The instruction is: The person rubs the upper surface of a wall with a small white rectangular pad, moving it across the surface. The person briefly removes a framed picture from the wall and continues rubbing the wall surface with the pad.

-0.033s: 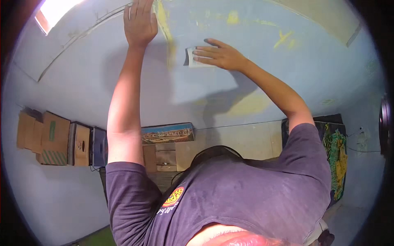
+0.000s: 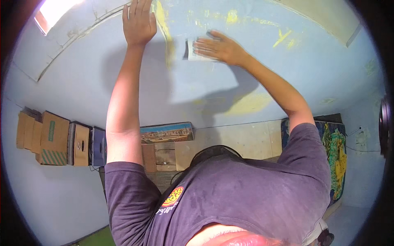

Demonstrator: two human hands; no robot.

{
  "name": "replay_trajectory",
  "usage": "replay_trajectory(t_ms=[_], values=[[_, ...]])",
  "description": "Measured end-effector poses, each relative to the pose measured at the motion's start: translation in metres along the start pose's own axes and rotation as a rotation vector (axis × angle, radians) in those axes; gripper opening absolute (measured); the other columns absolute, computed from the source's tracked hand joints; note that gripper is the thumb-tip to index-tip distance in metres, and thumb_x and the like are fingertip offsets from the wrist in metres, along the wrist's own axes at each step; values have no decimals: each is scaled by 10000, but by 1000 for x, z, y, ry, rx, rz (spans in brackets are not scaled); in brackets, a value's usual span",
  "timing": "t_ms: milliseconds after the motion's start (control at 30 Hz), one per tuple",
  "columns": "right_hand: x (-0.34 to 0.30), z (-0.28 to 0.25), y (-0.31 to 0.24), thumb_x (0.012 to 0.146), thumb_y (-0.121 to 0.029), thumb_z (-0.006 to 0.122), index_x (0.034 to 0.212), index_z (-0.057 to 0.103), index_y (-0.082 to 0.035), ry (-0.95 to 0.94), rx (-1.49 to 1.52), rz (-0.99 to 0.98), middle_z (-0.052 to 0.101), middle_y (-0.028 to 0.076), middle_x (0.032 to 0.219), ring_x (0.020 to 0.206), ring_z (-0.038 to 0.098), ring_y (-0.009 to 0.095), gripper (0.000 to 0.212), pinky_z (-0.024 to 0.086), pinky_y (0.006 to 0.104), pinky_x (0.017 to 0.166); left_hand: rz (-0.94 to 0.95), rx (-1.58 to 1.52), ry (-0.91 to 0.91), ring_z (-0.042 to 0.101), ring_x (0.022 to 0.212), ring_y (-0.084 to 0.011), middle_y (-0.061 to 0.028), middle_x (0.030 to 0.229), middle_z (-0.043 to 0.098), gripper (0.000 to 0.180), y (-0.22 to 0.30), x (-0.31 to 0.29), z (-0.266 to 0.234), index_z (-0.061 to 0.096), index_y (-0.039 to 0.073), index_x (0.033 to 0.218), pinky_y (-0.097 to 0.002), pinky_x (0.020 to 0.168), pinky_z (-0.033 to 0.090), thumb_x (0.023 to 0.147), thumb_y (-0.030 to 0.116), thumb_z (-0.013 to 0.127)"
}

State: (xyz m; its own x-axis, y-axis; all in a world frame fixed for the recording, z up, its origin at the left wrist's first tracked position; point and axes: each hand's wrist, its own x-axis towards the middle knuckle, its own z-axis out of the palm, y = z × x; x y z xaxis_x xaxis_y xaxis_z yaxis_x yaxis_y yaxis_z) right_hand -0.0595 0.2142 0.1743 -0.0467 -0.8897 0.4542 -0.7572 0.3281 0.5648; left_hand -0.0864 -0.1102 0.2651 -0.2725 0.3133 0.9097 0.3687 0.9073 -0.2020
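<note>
I am laying my right grip [image 2: 223, 50] over a small, flat white sheet [image 2: 190, 53] against the pale blue painted wall [image 2: 295, 82], its fingers stretched across it; blur is hiding whether the thumb is pinching an edge, so I cannot tell. My left grip [image 2: 140, 26] is resting higher on the wall, spread, beside a long yellow streak [image 2: 163, 18], probably bracing me. To be working well, I should be keeping the palm flat, spreading pressure evenly through the fingers, and watching the sheet's uncovered left edge for curling.
</note>
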Motion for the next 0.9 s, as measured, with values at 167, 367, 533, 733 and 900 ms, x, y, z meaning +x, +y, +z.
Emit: replay_trajectory(t_ms=[167,367,533,733,900], values=[[29,-81,62,821,-158,722,1496,534,-176,90,-143,238,555,43,1527,1424,507,241,702,279,601,1214,13,-4,22,335,1493,-404,-201,1579,428,661,6,0,2,461,14,1481,-570,1253,190,831,78,563],[27,-54,54,851,-122,710,1442,581,-182,173,-244,334,558,21,1524,1415,515,215,608,348,558,1190,25,-34,79,340,1493,-399,-186,1580,435,637,11,-3,-1,483,21,1468,-569,1251,195,838,89,555],[-11,24,-6,756,-79,792,1469,563,-214,90,-82,282,520,-45,1561,1445,473,144,761,373,499,1204,4,5,53,354,1485,-401,-172,1579,444,638,14,-1,2,486,26,1472,-567,1247,207,841,89,556],[-47,49,-30,875,-92,654,1403,602,-161,-83,39,37,547,-18,1532,1415,511,175,536,309,494,1268,50,0,147,389,1471,-361,-105,1590,450,599,10,-1,12,493,92,1485,-563,1228,227,893,159,552],[-42,11,-7,916,-73,595,1400,598,-151,49,-10,-31,568,-15,1509,1388,543,187,490,337,484,1257,91,-21,225,405,1459,-333,-68,1577,472,568,8,0,21,500,135,1486,-559,1215,227,921,184,532]])
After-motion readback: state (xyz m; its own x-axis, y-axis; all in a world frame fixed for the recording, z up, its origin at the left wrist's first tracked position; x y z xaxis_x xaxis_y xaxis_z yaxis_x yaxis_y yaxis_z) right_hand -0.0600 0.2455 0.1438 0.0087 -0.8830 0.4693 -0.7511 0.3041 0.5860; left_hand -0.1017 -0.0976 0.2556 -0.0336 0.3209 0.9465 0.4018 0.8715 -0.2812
